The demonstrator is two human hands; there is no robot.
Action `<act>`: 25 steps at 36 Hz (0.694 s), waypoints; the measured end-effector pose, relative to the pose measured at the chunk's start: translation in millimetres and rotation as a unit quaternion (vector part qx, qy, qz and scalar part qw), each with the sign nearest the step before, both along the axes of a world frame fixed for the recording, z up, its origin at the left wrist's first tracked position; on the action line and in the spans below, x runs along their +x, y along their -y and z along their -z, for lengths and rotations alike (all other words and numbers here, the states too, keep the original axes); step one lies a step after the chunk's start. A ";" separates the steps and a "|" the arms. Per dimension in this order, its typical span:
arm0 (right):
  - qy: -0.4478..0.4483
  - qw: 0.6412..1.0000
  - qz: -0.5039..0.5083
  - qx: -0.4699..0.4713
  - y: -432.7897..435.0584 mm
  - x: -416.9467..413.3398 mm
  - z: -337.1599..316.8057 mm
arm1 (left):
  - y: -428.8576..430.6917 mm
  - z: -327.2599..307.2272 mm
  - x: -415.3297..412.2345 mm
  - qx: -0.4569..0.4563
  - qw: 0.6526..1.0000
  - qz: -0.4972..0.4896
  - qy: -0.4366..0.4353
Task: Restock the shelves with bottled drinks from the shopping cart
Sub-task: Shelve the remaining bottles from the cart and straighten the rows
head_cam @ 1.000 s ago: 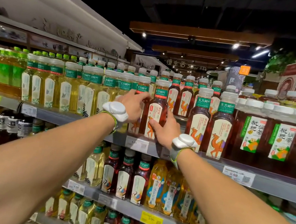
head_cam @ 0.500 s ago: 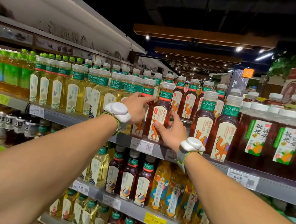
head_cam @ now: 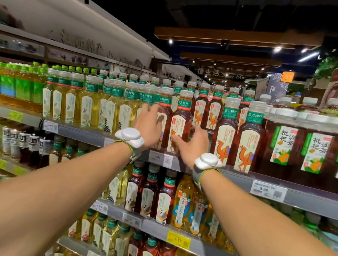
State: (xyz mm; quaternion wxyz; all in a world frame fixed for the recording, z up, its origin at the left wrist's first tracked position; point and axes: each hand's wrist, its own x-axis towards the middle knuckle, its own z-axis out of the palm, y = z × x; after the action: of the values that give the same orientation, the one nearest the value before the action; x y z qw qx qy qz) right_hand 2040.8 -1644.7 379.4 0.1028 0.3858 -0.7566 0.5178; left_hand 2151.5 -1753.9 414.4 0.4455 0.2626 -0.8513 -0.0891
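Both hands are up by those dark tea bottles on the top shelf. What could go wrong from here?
1. The camel-label bottle between the left hand and the right hand stands right at the shelf edge; a clumsy nudge might tip it off.
2. The rows are tightly packed, so the left hand, blurred in this picture, could knock over the neighbouring pale yellow bottles.

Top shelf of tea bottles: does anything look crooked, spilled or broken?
Nothing looks spilled or broken, and the bottles stand upright. The only irregularity is a gap in the front row of camel-label bottles, where the right hand reaches in.
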 end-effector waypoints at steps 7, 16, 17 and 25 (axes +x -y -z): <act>0.002 0.995 -0.001 -0.097 -14.6 29.3 32.7 | -29.5 51.4 11.9 0.050 0.999 0.021 -0.006; 0.140 0.990 -0.036 0.000 -44.3 54.6 156.2 | -77.6 168.0 33.5 0.182 0.983 -0.005 0.035; 0.153 0.987 -0.035 0.019 -50.6 60.3 178.8 | -84.6 189.8 38.4 0.199 0.979 -0.004 0.044; 0.229 0.968 0.022 0.104 -104.9 106.2 283.3 | -137.0 295.6 64.5 0.293 0.951 0.006 0.100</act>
State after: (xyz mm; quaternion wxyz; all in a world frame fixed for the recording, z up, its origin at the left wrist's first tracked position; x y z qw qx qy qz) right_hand 2147.0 -1539.8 96.1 -0.1023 0.2493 -0.8179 0.5084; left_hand 2216.1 -1617.0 118.8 0.2613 0.3841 -0.8295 -0.3101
